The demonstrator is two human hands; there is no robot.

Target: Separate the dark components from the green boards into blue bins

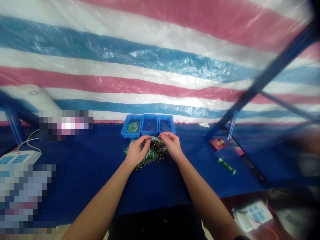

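I see left hand (137, 151), right hand (173, 144) pinching small clear piece (156, 138) | parts pile (153, 154): 6 o'clock | blue bins (150, 120): 12 o'clock

Blue table (87, 176) with three bins (149, 132), pile of parts (150, 156), red box (218, 144), power strip (22, 156), perhaps green tube (226, 166)

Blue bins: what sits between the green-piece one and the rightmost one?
Head view: the middle blue bin, holding a few small dark parts, between the green-piece bin and the rightmost bin.
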